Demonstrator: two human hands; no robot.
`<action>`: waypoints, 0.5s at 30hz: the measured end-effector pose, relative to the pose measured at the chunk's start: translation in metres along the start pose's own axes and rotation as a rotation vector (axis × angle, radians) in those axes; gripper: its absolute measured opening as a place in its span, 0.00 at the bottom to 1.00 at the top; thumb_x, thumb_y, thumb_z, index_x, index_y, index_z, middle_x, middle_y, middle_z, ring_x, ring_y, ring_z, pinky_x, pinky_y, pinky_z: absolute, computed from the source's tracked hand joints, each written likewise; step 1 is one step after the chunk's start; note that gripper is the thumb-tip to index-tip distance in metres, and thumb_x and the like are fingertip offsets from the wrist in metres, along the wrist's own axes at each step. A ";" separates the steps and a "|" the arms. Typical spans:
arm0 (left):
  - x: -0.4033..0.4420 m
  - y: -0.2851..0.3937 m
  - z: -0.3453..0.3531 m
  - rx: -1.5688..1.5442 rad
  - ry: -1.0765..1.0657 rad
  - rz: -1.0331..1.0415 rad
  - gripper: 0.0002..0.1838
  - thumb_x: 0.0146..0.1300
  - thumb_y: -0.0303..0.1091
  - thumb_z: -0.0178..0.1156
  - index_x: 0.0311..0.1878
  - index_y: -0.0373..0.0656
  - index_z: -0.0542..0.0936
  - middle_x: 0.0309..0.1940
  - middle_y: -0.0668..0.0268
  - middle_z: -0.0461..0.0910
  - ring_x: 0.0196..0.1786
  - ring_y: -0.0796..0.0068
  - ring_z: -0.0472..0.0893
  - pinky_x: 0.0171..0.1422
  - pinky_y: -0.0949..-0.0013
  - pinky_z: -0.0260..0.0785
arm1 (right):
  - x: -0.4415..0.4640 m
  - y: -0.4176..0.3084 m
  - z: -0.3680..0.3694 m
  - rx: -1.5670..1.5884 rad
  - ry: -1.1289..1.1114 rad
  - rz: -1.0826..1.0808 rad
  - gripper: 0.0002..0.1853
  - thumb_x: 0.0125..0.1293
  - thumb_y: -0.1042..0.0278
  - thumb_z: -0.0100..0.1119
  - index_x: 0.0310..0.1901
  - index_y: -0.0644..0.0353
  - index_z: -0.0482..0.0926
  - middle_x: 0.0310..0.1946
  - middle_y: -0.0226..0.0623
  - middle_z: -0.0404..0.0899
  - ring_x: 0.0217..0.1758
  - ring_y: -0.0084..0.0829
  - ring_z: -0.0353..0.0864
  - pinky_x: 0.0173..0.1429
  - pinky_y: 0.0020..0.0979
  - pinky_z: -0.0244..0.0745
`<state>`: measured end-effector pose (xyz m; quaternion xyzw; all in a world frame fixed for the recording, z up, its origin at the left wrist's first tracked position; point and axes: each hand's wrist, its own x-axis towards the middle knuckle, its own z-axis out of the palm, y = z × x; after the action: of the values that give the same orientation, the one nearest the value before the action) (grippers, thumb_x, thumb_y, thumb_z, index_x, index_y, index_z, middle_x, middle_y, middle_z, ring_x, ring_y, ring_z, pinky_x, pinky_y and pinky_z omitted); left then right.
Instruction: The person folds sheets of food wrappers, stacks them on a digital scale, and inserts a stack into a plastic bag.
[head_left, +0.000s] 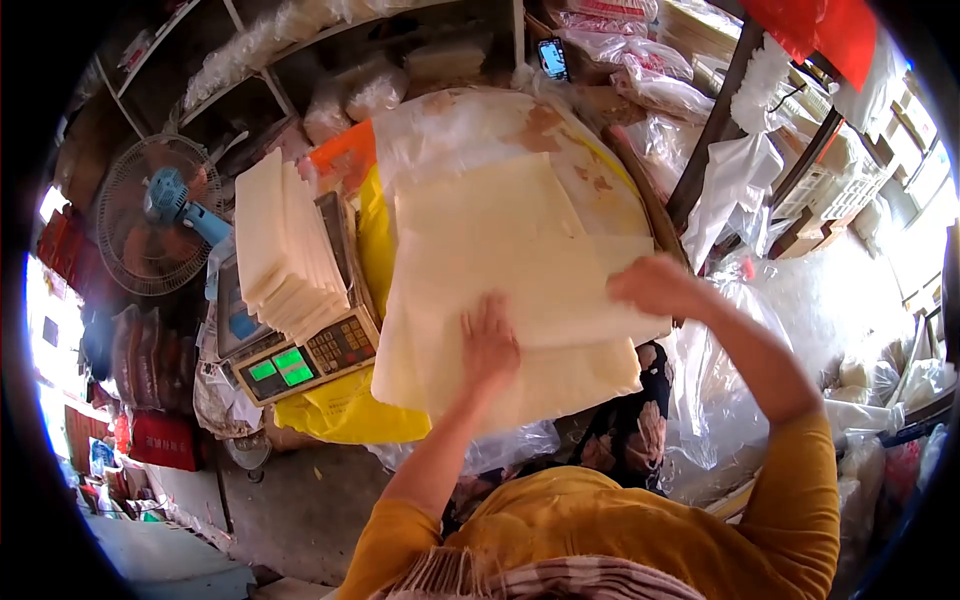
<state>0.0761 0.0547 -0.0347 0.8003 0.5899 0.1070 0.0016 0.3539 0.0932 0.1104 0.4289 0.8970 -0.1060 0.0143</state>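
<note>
Large pale cream sheets [480, 240] lie spread in front of me, some overlapping at different angles. My left hand [490, 342] rests on them near the middle, fingers apart and slightly blurred. At the right edge of the upper sheet, my right hand [655, 288] is closed with its fingers pinched at the sheet's border. To the left, a tall stack of folded cream sheets [285, 240] stands on a digital scale [325, 355] with lit green displays.
A fan [160, 215] stands at the left. Yellow plastic [350, 412] lies under the scale and sheets. Behind are shelves with bags and a lit phone [552, 59]. Clear plastic bags [715, 370] hang at the right, beside a dark post [720, 130].
</note>
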 end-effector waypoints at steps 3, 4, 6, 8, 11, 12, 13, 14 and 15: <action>0.002 0.001 0.012 -0.109 0.091 -0.016 0.28 0.69 0.39 0.43 0.70 0.41 0.58 0.74 0.62 0.52 0.76 0.62 0.50 0.75 0.44 0.37 | 0.022 0.043 -0.061 -0.029 0.080 0.238 0.07 0.58 0.63 0.54 0.30 0.56 0.77 0.30 0.36 0.80 0.32 0.41 0.79 0.41 0.42 0.72; 0.001 0.001 0.009 -0.108 0.091 -0.013 0.28 0.69 0.40 0.43 0.70 0.42 0.58 0.74 0.62 0.51 0.76 0.62 0.49 0.75 0.44 0.36 | 0.023 0.058 -0.080 -0.004 0.211 0.301 0.09 0.58 0.61 0.54 0.30 0.57 0.77 0.29 0.38 0.80 0.32 0.40 0.78 0.41 0.41 0.72; 0.000 0.003 0.001 -0.103 0.092 -0.011 0.28 0.70 0.40 0.42 0.71 0.42 0.58 0.74 0.63 0.51 0.76 0.62 0.48 0.75 0.43 0.35 | 0.018 0.092 -0.127 -0.461 0.566 0.073 0.09 0.59 0.64 0.54 0.33 0.60 0.79 0.27 0.41 0.79 0.29 0.37 0.78 0.42 0.36 0.74; 0.001 0.002 0.003 -0.121 0.060 -0.041 0.28 0.70 0.41 0.42 0.71 0.42 0.57 0.74 0.63 0.51 0.76 0.62 0.48 0.75 0.43 0.35 | -0.001 0.068 -0.189 -0.477 0.639 0.243 0.10 0.60 0.68 0.52 0.39 0.60 0.80 0.31 0.39 0.82 0.33 0.34 0.81 0.43 0.33 0.75; 0.000 0.003 0.003 -0.161 0.073 -0.041 0.28 0.69 0.40 0.44 0.70 0.42 0.59 0.73 0.63 0.52 0.76 0.61 0.48 0.76 0.43 0.33 | -0.034 0.029 -0.225 -0.509 0.853 0.217 0.13 0.60 0.74 0.49 0.45 0.58 0.81 0.37 0.37 0.83 0.39 0.31 0.83 0.44 0.31 0.77; 0.001 0.003 0.002 -0.175 0.090 -0.030 0.27 0.69 0.39 0.45 0.70 0.42 0.59 0.73 0.63 0.53 0.76 0.61 0.48 0.76 0.43 0.33 | -0.039 0.001 -0.216 -0.456 0.884 0.158 0.15 0.59 0.76 0.48 0.45 0.56 0.81 0.38 0.35 0.83 0.40 0.31 0.83 0.45 0.31 0.78; 0.002 0.003 -0.003 -0.214 0.065 -0.045 0.27 0.68 0.37 0.45 0.69 0.42 0.60 0.72 0.63 0.54 0.76 0.62 0.49 0.76 0.46 0.35 | -0.046 -0.027 -0.203 -0.402 0.916 0.098 0.17 0.59 0.78 0.47 0.46 0.54 0.81 0.38 0.33 0.83 0.41 0.30 0.83 0.45 0.32 0.78; 0.003 0.004 -0.013 -0.253 0.038 -0.061 0.26 0.67 0.36 0.45 0.69 0.42 0.61 0.72 0.63 0.56 0.75 0.63 0.51 0.76 0.48 0.37 | -0.050 -0.046 -0.176 -0.187 0.834 0.213 0.20 0.59 0.78 0.47 0.51 0.52 0.80 0.40 0.33 0.84 0.43 0.28 0.83 0.44 0.31 0.79; 0.004 0.004 -0.019 -0.292 0.010 -0.079 0.26 0.67 0.34 0.46 0.68 0.41 0.61 0.71 0.62 0.57 0.75 0.64 0.52 0.76 0.50 0.39 | -0.050 -0.064 -0.147 -0.264 0.771 0.136 0.21 0.58 0.77 0.48 0.52 0.50 0.78 0.43 0.32 0.82 0.42 0.28 0.83 0.40 0.31 0.80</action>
<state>0.0774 0.0553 -0.0150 0.7671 0.5993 0.1955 0.1193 0.3452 0.0456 0.2714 0.4900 0.8120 0.1797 -0.2611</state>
